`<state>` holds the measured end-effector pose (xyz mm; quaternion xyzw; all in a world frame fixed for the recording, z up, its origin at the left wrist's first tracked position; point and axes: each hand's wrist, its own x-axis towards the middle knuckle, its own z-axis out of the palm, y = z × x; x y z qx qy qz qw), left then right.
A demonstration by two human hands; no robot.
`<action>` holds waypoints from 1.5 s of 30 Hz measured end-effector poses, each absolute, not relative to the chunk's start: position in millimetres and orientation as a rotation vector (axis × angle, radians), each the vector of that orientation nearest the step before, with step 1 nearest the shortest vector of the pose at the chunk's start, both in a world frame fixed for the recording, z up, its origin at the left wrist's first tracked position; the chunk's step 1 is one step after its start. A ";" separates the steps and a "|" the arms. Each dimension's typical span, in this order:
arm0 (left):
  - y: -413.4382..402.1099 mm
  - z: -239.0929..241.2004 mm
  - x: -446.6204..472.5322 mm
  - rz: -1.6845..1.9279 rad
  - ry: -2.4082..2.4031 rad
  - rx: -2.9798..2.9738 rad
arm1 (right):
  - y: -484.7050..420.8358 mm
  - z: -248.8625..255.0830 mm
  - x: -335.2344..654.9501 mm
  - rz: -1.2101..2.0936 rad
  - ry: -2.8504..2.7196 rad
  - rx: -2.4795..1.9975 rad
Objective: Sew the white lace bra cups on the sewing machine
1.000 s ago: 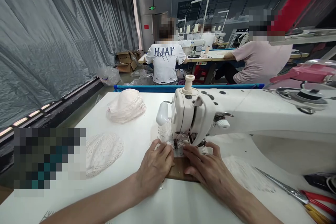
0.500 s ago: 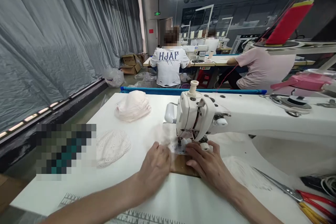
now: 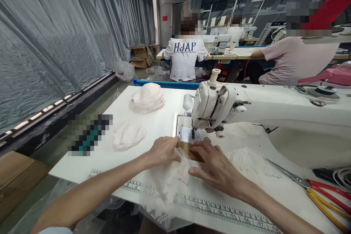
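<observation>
My left hand (image 3: 164,150) is closed, its thumb and fingers pinching the top edge of a sheer white lace piece (image 3: 171,181). This piece hangs toward me over the table's front edge. My right hand (image 3: 215,164) lies to the right with fingers spread, fingertips on the brown plate (image 3: 187,149) and the thumb beside the lace. Just beyond both hands stands the white sewing machine (image 3: 210,106). Its presser foot (image 3: 193,133) is above the metal needle plate (image 3: 183,131), with no cloth visible under it.
A pale lace pile (image 3: 148,98) and a flat lace piece (image 3: 129,136) lie on the left. More lace (image 3: 251,161) is right of my right hand, near scissors (image 3: 301,181) with red and yellow handles. Printed ruler marks (image 3: 219,208) run along the front edge. Co-workers sit ahead.
The lace piece has come out from the presser foot toward me and now drapes over the front edge. My left hand has shifted its hold; the camera view has turned left and down.
</observation>
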<state>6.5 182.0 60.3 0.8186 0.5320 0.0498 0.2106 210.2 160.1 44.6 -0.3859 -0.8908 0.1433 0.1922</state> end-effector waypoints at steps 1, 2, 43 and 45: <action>178.7 60.4 4.5 0.153 1.476 2.248 | 158.0 43.4 203.7 0.445 -2.468 -1.089; 174.7 61.5 1.7 0.169 1.477 2.238 | 156.8 41.1 197.1 0.496 -2.413 -1.090; -18.9 14.8 8.2 0.342 1.081 0.869 | -3.4 6.2 226.7 2.275 -1.610 -0.974; -17.1 12.4 7.0 0.341 1.074 0.859 | -1.7 4.9 228.5 2.312 -1.565 -0.980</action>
